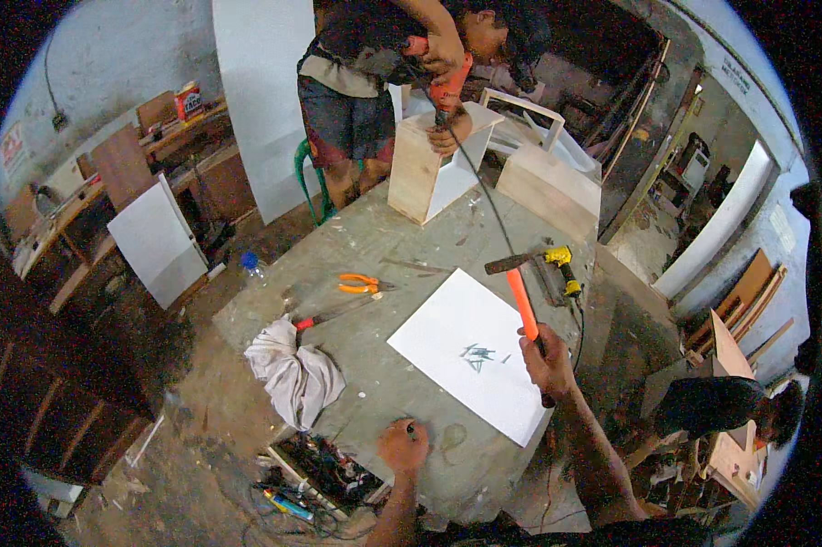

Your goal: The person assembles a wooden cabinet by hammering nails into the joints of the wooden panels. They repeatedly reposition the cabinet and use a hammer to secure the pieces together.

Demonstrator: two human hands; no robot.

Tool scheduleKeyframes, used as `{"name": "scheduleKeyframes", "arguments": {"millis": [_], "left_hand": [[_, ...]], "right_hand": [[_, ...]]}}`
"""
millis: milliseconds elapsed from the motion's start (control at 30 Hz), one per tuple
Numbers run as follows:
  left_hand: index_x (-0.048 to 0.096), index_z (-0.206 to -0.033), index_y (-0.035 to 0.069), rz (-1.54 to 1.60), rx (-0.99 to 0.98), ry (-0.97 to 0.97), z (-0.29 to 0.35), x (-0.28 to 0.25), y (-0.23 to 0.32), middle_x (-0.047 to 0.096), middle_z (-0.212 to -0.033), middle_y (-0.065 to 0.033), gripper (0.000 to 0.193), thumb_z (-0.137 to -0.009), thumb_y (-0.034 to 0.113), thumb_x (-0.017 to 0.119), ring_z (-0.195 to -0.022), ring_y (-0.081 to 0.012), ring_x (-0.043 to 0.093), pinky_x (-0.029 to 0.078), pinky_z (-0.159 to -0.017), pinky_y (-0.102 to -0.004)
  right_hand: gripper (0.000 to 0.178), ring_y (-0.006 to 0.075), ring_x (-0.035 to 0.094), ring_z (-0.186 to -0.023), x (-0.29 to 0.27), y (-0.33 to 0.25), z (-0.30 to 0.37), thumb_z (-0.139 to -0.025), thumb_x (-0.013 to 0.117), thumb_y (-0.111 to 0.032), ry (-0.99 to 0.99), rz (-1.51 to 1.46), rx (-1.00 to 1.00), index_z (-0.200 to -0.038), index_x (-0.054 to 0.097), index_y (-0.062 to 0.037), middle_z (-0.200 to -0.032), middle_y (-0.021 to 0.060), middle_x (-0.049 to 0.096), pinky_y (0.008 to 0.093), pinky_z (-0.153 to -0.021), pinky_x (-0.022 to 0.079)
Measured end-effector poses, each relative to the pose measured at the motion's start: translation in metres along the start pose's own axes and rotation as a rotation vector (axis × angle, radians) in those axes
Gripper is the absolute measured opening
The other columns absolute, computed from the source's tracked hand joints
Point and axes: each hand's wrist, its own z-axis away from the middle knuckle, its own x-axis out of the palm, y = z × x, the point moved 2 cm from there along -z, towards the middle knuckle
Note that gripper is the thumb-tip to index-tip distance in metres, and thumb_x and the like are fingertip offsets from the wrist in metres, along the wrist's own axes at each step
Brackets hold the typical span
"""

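While the right hand point(546, 357) gripped a hammer point(520, 296) by its orange handle, head raised above a white panel point(447, 351), the left hand point(403, 445) lay fisted on the table point(375, 242) near its front edge — pinching something small and dark that I could not identify. Nails point(476, 356) sat loose on the panel. Pliers point(361, 283), a rag point(294, 376) and a yellow drill point(559, 266) lay around. Across the table, another person drilled into a wooden box point(426, 169).
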Motion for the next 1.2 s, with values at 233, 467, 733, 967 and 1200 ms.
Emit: {"name": "scheduleKeyframes", "arguments": {"millis": [233,467,733,967,1200], "left_hand": [[0.073,-0.089,0.013,-0.032,0.013,-0.030,0.002,0.005,-0.003,0.072,-0.089,-0.0065,0.018,-0.080,0.028,0.067,-0.080,-0.0296,0.067,0.049,-0.075,-0.0454],[0.071,-0.087,0.011,0.120,0.225,0.182,0.004,0.006,-0.004,0.073,-0.090,-0.0084,0.015,-0.085,0.025,0.066,-0.078,-0.0302,0.066,0.046,-0.075,-0.0442],[0.070,-0.086,0.007,0.133,0.054,0.086,0.004,0.004,0.008,0.071,-0.083,-0.0099,0.015,-0.084,0.022,0.068,-0.066,-0.0313,0.064,0.047,-0.073,-0.0398],[0.069,-0.091,0.004,-0.124,0.210,0.147,0.008,0.010,0.003,0.071,-0.086,-0.0115,0.016,-0.086,0.019,0.065,-0.078,-0.0325,0.064,0.046,-0.079,-0.0423],[0.062,-0.088,0.002,-0.155,0.181,0.333,0.058,0.020,0.104,0.065,-0.081,-0.0129,0.012,-0.092,0.012,0.066,-0.071,-0.0306,0.059,0.045,-0.070,-0.0438]], "right_hand": [[0.024,0.0053,0.043,-0.049,0.004,-0.029,-0.025,-0.098,0.059,-0.022,-0.040,-0.264,0.034,-0.113,0.060,-0.0030,-0.066,-0.0045,0.050,0.0253,-0.042,0.037],[0.022,0.0054,0.041,-0.045,-0.012,-0.047,-0.025,-0.101,0.055,-0.017,-0.075,-0.364,-0.002,-0.117,0.056,-0.0021,-0.064,-0.0029,0.047,0.0237,-0.040,0.036],[0.021,0.0043,0.047,-0.054,-0.058,0.082,0.095,-0.098,0.061,-0.019,0.045,-0.406,0.108,-0.111,0.062,-0.0025,-0.064,-0.0032,0.053,0.0246,-0.047,0.038],[0.013,0.0067,0.048,-0.059,-0.149,0.263,0.144,-0.095,0.066,-0.015,0.364,-0.479,0.301,-0.104,0.062,-0.0065,-0.072,-0.0049,0.055,0.0258,-0.052,0.039],[0.019,0.0048,0.047,-0.060,-0.287,0.440,0.124,-0.098,0.064,-0.022,0.378,-0.500,0.448,-0.109,0.060,-0.0078,-0.075,-0.0054,0.054,0.0248,-0.052,0.038]]}}
